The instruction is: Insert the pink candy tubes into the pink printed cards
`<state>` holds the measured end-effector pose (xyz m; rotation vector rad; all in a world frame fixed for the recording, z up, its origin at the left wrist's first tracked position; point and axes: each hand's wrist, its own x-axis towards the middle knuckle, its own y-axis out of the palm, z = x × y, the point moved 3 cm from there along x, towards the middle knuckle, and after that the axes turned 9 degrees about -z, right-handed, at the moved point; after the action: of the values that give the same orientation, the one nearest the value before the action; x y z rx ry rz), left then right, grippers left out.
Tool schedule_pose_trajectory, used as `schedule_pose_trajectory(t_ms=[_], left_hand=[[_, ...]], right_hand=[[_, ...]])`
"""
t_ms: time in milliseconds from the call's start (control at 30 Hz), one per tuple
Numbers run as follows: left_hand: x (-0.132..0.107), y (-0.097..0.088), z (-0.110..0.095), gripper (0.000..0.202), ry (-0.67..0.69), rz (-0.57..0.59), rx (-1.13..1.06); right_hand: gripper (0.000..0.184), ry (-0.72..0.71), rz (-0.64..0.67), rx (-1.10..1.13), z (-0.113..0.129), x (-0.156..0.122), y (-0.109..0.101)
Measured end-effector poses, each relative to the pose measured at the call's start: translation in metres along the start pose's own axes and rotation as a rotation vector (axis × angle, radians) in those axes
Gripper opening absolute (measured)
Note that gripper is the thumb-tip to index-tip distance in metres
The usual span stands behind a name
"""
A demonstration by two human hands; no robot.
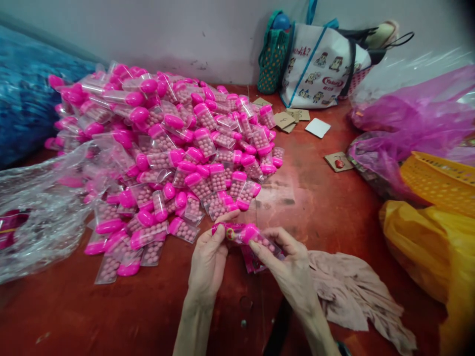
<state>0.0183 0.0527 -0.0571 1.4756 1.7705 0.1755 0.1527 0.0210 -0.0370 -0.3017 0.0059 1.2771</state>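
Note:
My left hand (211, 254) pinches a small pink printed wrapper (230, 233) between thumb and fingers. In my right hand (287, 262) is a clear container (266, 242) of pink balls with a bright pink cap, its cap end at the wrapper. Whether the cap is inside the wrapper's opening I cannot tell. Under the right fingers, more pink printed wrappers (255, 263) show in part on the red surface. Just beyond my hands rises a large heap of similar pink-capped containers (200, 143).
A crumpled beige cloth (352, 287) lies right of my right hand. Clear plastic film (48, 212) and a blue bag (33, 94) flank the heap. Along the right are purple plastic (404, 113), an orange basket (441, 183) and a yellow bag (419, 247). A white tote (315, 69) stands against the wall.

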Motion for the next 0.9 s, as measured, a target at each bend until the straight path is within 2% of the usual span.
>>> schedule_pose_trajectory(t_ms=[133,333,500,700,800,900], left_hand=[[-0.001,0.001,0.000,0.035,0.026,-0.015,0.045],[-0.001,-0.002,0.000,0.031,0.056,-0.011,0.062],[0.000,-0.003,0.001,0.031,0.069,-0.041,0.075],[-0.001,0.000,0.000,0.028,0.145,-0.031,0.091],[-0.002,0.000,-0.002,0.027,0.151,-0.007,0.102],[-0.001,-0.004,-0.004,0.023,0.162,-0.009,0.124]], right_hand=[[0.018,0.150,0.147,0.152,-0.003,0.002,0.000],[0.019,0.197,0.217,0.234,-0.008,0.002,0.001],[0.021,0.189,0.200,0.230,-0.010,0.005,-0.001],[0.019,0.156,0.228,0.221,-0.013,0.005,0.003],[0.020,0.135,0.193,0.217,-0.015,0.004,0.004],[0.021,0.044,0.131,0.120,-0.012,0.003,0.005]])
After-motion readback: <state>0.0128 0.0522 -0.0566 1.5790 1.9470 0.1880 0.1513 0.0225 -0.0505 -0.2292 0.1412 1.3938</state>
